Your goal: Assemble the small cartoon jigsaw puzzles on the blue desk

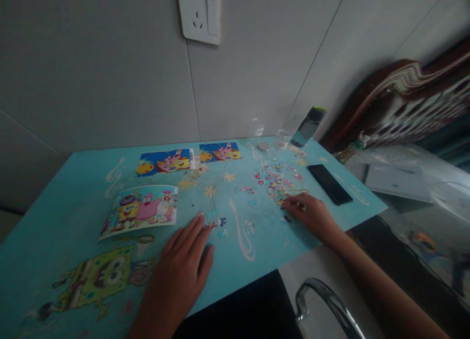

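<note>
My left hand [188, 258] lies with fingers stretched out on the table, its fingertips at a few loose jigsaw puzzle pieces [221, 222]. My right hand [308, 212] is closed, fingers bent and pressed together, at the near edge of a heap of small colourful puzzle pieces [273, 180]. Small pale bits that look like a puzzle piece show at its curled fingers. Between the hands lie a few stray pieces [251, 202]. Left of them is a cartoon picture sheet [143, 209], slightly curled.
The light blue table [253, 275] has printed cartoon figures. Two blue cartoon cards [165, 162] lie at the back. A black phone [329, 183] lies right of the heap; a dark bottle [309, 126] and clear cup [282, 139] stand by the wall. A curved metal tube [326, 295] is in front.
</note>
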Tool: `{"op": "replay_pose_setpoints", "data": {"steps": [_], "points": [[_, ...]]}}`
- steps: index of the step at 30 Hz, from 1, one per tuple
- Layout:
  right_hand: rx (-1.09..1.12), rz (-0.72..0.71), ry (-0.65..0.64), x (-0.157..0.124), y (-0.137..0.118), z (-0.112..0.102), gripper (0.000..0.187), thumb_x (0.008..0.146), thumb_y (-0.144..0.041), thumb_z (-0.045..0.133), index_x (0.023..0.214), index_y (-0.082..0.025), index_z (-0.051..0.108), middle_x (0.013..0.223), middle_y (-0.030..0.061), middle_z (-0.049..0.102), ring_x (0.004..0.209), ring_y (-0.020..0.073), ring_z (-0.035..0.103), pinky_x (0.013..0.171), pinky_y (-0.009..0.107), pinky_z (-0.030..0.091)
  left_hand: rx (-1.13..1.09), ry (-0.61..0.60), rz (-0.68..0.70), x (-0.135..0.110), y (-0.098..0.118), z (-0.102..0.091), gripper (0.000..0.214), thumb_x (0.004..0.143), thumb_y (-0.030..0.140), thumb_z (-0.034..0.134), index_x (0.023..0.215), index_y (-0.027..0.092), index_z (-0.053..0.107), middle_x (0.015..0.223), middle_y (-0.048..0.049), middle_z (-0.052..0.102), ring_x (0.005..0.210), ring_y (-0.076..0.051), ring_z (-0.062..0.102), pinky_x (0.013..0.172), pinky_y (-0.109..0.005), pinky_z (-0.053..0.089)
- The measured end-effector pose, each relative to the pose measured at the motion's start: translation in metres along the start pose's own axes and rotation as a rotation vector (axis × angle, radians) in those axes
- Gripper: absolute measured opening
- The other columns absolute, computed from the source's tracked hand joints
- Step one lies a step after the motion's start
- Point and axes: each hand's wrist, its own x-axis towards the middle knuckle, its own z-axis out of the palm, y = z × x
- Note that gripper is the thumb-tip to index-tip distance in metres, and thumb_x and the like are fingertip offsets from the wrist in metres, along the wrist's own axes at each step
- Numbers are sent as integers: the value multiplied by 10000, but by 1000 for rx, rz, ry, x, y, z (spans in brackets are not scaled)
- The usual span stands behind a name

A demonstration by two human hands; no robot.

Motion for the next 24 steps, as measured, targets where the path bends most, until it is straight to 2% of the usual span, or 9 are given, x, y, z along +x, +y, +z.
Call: {"op": "replay_pose_setpoints", "data": {"steps": [6, 13, 15, 18, 21, 24], "points": [[-38, -39, -40, 17, -2, 5, 211, 933, -351, 608, 1015, -232, 761, 977, 78, 720, 865, 221, 664, 811, 360, 504, 6, -7, -12, 0, 1, -1, 417, 988, 290, 507, 1390, 178, 529, 1545, -111, 460, 1429, -272, 435, 1152, -509, 414], [-3, -7, -77, 20, -3, 1, 177, 885, -364, 643, 901, -219, 742, 837, 50, 723, 728, 194, 645, 668, 316, 476, 0, -9, -30, 1, 3, -3, 421, 982, 280, 514, 1392, 185, 537, 1538, -107, 471, 1419, -283, 451, 1148, -514, 421], [44, -16, -105, 24, -13, 2, 175, 896, -358, 630, 899, -224, 742, 781, 29, 719, 673, 176, 631, 628, 297, 457, -4, -6, -35, 1, 4, -3, 418, 980, 276, 516, 1388, 186, 543, 1529, -108, 482, 1415, -284, 456, 1145, -515, 426], [132, -82, -111, 36, -37, 10, 169, 923, -331, 608, 931, -237, 748, 806, 15, 736, 676, 163, 632, 639, 285, 458, 4, -9, -32, 2, 4, -4, 404, 980, 268, 515, 1372, 177, 557, 1520, -113, 492, 1417, -281, 454, 1141, -512, 434], [196, -159, -131, 54, -60, 24, 176, 940, -290, 595, 979, -239, 759, 891, 20, 764, 732, 168, 664, 697, 289, 491, 30, -19, -23, 3, 5, -4, 397, 983, 269, 515, 1362, 162, 561, 1521, -124, 488, 1422, -277, 446, 1138, -515, 439], [130, -235, -112, 72, -69, 37, 223, 951, -215, 570, 1048, -237, 770, 993, 44, 771, 865, 199, 697, 827, 320, 518, 42, -19, -18, 3, 5, -4, 395, 985, 268, 510, 1363, 167, 559, 1518, -130, 491, 1421, -276, 448, 1133, -519, 444]]}}
